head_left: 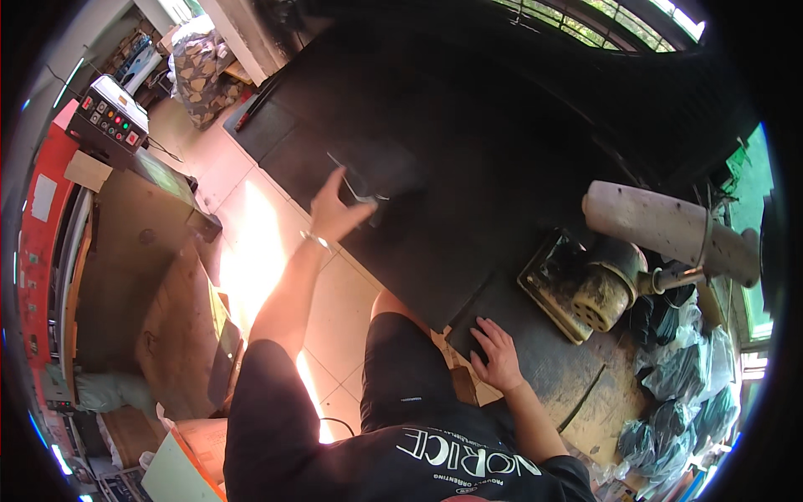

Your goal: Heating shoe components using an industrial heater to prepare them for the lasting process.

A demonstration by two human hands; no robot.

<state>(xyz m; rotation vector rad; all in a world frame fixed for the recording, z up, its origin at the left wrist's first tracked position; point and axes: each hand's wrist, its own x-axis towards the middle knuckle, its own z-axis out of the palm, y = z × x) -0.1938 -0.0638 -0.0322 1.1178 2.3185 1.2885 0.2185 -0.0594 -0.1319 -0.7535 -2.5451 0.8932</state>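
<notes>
A broad black sheet [468,159] covers most of the work table. Over its left part my left hand [341,209] reaches out, thumb and fingers spread around the near edge of a dark flat piece [385,167] with a pale rim. The piece is smeared and merges with the black, so its kind does not show. My right hand [498,356] lies palm down with fingers stretched near the table's front corner, on a smaller dark sheet [477,314], holding nothing.
Right of my right hand stands a stained machine with a square base [556,289] and a pale cylinder [648,219]. Plastic bags [682,368] crowd the right side. A thin dark strip [583,399] lies nearby. At left is a control box with buttons [109,117] above a brown board [142,234].
</notes>
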